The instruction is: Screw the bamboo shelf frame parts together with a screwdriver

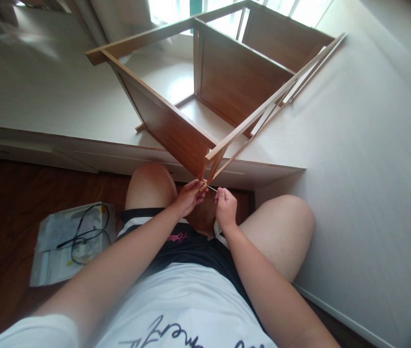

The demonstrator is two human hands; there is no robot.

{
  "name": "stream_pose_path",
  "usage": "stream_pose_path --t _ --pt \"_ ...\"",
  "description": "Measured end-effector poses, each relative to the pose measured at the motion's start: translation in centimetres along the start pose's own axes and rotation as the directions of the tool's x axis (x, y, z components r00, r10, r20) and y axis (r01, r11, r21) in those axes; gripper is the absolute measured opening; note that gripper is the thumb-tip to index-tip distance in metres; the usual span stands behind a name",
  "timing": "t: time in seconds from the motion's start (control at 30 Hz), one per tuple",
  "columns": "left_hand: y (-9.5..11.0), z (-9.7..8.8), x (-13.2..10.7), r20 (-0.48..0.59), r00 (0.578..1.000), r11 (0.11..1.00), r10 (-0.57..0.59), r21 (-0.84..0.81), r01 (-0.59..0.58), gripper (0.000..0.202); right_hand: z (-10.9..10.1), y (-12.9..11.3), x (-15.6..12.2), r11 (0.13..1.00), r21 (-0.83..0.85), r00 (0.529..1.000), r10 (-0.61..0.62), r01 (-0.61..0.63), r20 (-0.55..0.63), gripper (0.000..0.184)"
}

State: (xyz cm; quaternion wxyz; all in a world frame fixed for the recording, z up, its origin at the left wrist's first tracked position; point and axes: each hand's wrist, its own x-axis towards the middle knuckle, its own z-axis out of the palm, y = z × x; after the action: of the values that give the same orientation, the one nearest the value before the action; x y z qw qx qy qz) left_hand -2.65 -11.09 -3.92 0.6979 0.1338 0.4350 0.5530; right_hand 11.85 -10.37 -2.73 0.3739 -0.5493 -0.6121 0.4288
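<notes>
A wooden shelf unit (243, 77) with brown panels and lighter frame bars lies tilted on the white ledge, one corner jutting over the front edge towards me. My left hand (191, 197) is closed around the end of the frame at that near corner. In my right hand (225, 207), closed in a fist, is a thin metal rod tool (212, 189) whose far end meets the same corner. Its handle is hidden in my fingers, so I cannot tell whether it is a screwdriver or a hex key.
The white ledge (46, 104) runs across in front of my knees, with a white wall (365, 169) close on the right. A window and curtain (118, 24) are behind the shelf. On the dark wooden floor at left lies a flat package (51, 261) with a black cable (78, 237) on it.
</notes>
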Motion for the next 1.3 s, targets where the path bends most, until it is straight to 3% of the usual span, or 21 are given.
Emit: stream_pose_path --t 0.13,0.23,0.3,0.37,0.43,0.5,0.57,0.63,0.7,0.8,0.87,0.93,1.03,1.13,1.23,1.3 --pt "0.1 0.0 0.0 0.008 1.0 1.0 0.002 0.002 -0.002 0.04 -0.9 -0.3 0.1 0.977 -0.174 0.993 -0.122 0.12 0.001 0.04" --pt "0.0 -0.1 0.0 0.011 1.0 1.0 0.006 -0.001 -0.006 0.04 -1.0 -0.4 0.1 0.961 -0.211 0.983 -0.183 0.178 -0.004 0.037" --pt "0.0 -0.1 0.0 0.012 1.0 1.0 0.007 -0.005 -0.007 0.039 -0.6 -0.2 0.1 0.991 -0.094 0.995 -0.093 0.091 -0.023 0.039" --pt "0.0 0.0 -0.1 0.014 1.0 1.0 0.008 -0.006 -0.008 0.038 0.1 0.0 0.2 0.978 0.17 0.992 0.12 -0.125 0.035 0.042" --pt "0.0 0.0 -0.1 0.019 1.0 1.0 0.015 -0.005 -0.015 0.038 0.5 0.1 0.3 0.797 0.444 0.91 0.322 -0.41 0.262 0.042" --pt "0.0 0.0 -0.1 0.022 0.999 1.0 0.026 -0.002 -0.026 0.038 0.4 0.0 0.4 0.53 0.562 0.769 0.368 -0.635 0.522 0.04" --pt "0.0 0.0 -0.1 0.019 0.999 0.999 0.036 0.006 -0.036 0.039 0.0 -0.2 0.7 0.352 0.571 0.669 0.329 -0.742 0.667 0.038" --pt "0.0 0.0 -0.1 0.01 0.999 0.999 0.037 0.017 -0.037 0.039 -0.5 -0.4 0.8 0.301 0.564 0.638 0.321 -0.769 0.7 0.038" --pt "0.1 -0.1 -0.1 0.005 0.999 0.999 0.032 0.026 -0.032 0.039 -0.7 -0.5 0.8 0.369 0.572 0.68 0.354 -0.732 0.642 0.037" --pt "0.1 -0.2 0.0 0.007 1.0 0.999 0.023 0.03 -0.023 0.038 -0.4 -0.5 0.4 0.64 0.528 0.828 0.387 -0.558 0.406 0.04" --pt "0.1 -0.2 0.0 -0.002 1.0 0.999 0.022 0.026 -0.022 0.037 -0.4 -0.5 0.0 0.856 0.373 0.931 0.297 -0.357 0.209 0.042" --pt "0.1 -0.2 0.1 -0.011 1.0 0.999 0.024 0.023 -0.024 0.036 -0.5 -0.6 -0.3 0.983 0.136 0.99 0.116 -0.126 0.076 0.042" --pt "0.0 -0.2 0.2 -0.006 1.0 0.999 0.026 0.018 -0.026 0.037 -0.9 -0.5 -0.5 0.982 -0.151 0.994 -0.109 0.112 0.026 0.038" --pt "-0.1 -0.3 0.2 0.002 1.0 1.0 0.025 0.012 -0.025 0.036 -0.8 -0.2 -0.5 0.956 -0.223 0.982 -0.19 0.189 0.015 0.034" --pt "-0.2 -0.3 0.2 0.008 1.0 0.999 0.03 0.013 -0.03 0.035 -0.2 -0.1 -0.4 0.988 -0.075 0.991 -0.134 0.134 -0.005 0.036" --pt "-0.2 -0.3 0.2 0.009 1.0 0.999 0.03 0.016 -0.03 0.036 0.2 -0.2 -0.3 0.981 0.188 0.999 0.034 -0.037 0.021 0.041"
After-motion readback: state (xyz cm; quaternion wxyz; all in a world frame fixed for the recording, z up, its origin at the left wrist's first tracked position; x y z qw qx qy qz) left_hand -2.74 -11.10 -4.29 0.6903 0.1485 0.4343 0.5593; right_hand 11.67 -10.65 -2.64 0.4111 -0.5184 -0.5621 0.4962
